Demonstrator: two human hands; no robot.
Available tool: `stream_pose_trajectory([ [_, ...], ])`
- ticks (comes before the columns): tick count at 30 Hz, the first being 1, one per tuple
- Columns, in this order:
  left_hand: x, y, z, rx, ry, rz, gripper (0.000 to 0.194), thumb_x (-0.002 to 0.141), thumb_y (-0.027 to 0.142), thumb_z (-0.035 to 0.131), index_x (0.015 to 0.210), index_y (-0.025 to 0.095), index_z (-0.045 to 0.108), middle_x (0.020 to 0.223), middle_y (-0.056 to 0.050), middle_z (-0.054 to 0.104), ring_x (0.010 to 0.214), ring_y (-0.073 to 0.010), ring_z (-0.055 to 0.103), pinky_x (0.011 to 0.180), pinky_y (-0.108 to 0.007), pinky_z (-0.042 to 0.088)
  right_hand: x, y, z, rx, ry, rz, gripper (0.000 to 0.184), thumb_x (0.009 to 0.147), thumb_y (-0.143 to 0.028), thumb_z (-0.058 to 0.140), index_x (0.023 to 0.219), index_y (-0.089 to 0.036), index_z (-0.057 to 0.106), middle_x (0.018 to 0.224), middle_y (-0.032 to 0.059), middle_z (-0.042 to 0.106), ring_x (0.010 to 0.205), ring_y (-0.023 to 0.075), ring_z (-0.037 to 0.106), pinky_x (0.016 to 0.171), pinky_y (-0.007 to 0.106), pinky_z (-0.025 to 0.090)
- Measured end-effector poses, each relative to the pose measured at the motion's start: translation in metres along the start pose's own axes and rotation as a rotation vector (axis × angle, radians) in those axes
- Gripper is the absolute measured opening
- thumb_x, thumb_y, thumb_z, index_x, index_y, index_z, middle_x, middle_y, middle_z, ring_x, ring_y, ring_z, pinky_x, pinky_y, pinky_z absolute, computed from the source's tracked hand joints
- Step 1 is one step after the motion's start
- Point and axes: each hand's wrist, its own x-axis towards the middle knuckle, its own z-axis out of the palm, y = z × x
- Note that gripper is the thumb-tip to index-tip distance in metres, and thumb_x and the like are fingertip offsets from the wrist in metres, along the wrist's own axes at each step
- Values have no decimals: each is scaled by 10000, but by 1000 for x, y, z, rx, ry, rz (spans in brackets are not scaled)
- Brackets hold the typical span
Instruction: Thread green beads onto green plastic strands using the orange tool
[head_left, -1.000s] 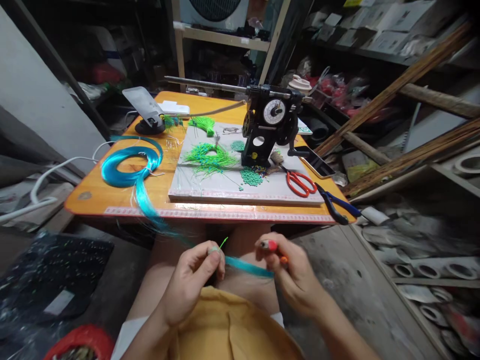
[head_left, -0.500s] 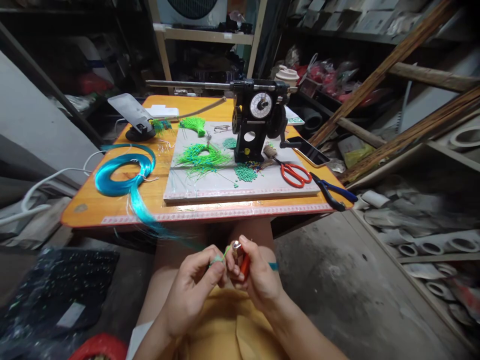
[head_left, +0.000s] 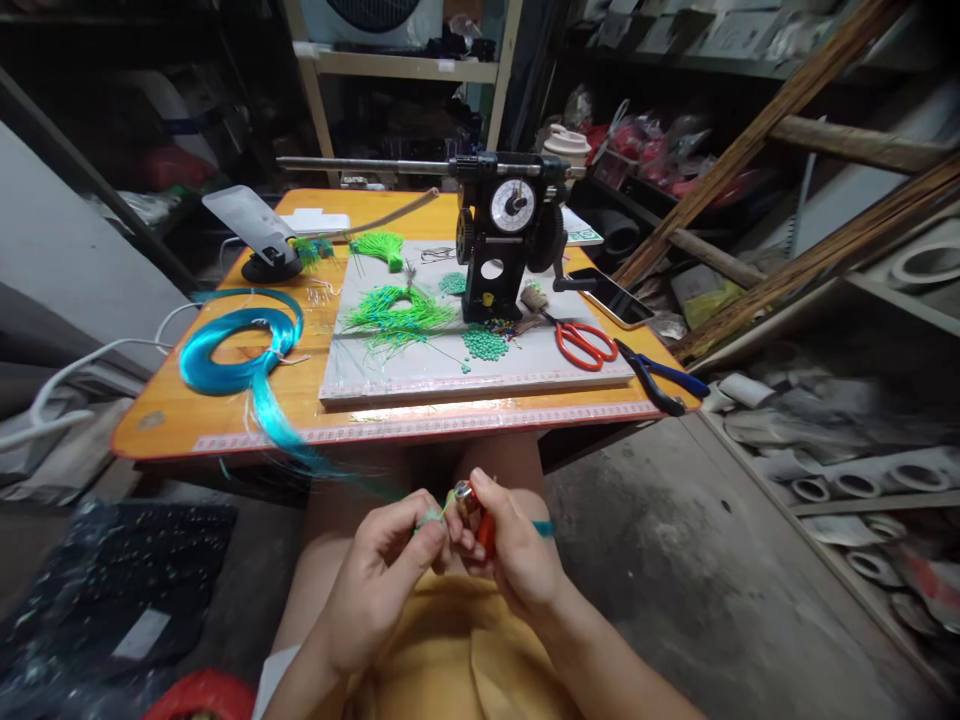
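Observation:
Above my lap, my left hand pinches a thin green cord between thumb and fingertips, with a bit of pale green showing at the pinch. Close beside it, my right hand is wrapped round a red lighter with a metal top, the thumb resting near that top. The cord runs up beside the lighter's metal end; whether the two touch I cannot tell. A long teal fibre hank lies coiled on the table, and its loose tail hangs over the front edge towards my left hand.
On the grey board stand a black hand-cranked winder, green cord bundles, turquoise beads and red-handled scissors. Blue-handled pliers and a phone lie to the right. A wooden ladder leans at the right.
The camera view has shifted slightly, so the table appears a little further left. The lighter's metal top has tilted slightly towards the left hand. Both hands keep their grips.

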Motion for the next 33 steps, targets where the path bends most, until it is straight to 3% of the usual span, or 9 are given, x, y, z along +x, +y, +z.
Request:
stream_pose_trajectory([
  [11,-1,0,-1,-8,-5,-7,356,1014,352,502,709,179,565,758,-22,561,764,-178,582,735,-284,442,1,0,-1,-16,-15,-9,639,793,-761,549,599,-153,547,503,-57,379,421,42,240,384,177,126],
  [17,-1,3,-1,7,8,-9,363,1013,347,502,699,176,565,733,-16,544,734,-168,543,720,-281,417,-1,2,-2,-41,6,-37,671,864,-767,443,640,-151,585,519,-51,379,434,60,238,397,192,147],
  [18,-1,3,0,13,14,-11,361,1013,341,502,698,177,565,722,-14,538,721,-163,529,702,-277,407,-3,-1,-6,-98,49,-112,671,892,-753,414,694,-149,627,542,-43,400,447,70,268,407,198,190],
  [20,-2,3,0,14,28,-11,358,1014,332,502,696,179,564,703,-9,523,695,-157,502,667,-274,384,-5,-14,-18,-376,189,-408,591,952,-670,409,911,-166,714,645,-4,498,526,111,403,485,229,333],
  [23,-5,3,0,3,32,-10,356,1015,329,497,697,182,563,694,-8,514,692,-161,497,662,-282,376,-5,-44,-48,-1118,434,-907,371,993,-453,502,1245,-251,684,898,68,611,795,208,549,716,322,446],
  [26,-6,4,0,0,33,-13,362,1015,332,495,692,183,556,688,-9,515,693,-161,497,668,-285,375,2,-71,-77,-1706,576,-1004,378,990,-248,516,1350,-266,630,998,108,622,891,257,532,790,385,453],
  [28,-6,4,0,2,32,-19,368,1016,332,493,685,182,547,690,-10,521,693,-158,496,665,-279,372,6,-82,-89,-1902,589,-993,420,972,-190,539,1382,-255,603,1089,132,624,966,287,524,847,433,461],
  [30,-5,5,0,9,30,-25,373,1015,341,495,681,182,541,692,-9,523,690,-154,494,657,-272,369,6,-86,-91,-1968,601,-1039,419,957,-176,572,1368,-248,614,1213,152,604,1096,327,498,934,491,445],
  [33,-4,8,-1,50,27,-48,387,1014,375,486,683,182,537,690,-5,521,676,-148,491,642,-265,366,-5,-82,-78,-1902,565,-1219,412,956,-132,562,1327,-292,638,1311,132,572,1211,330,468,1028,509,405],
])
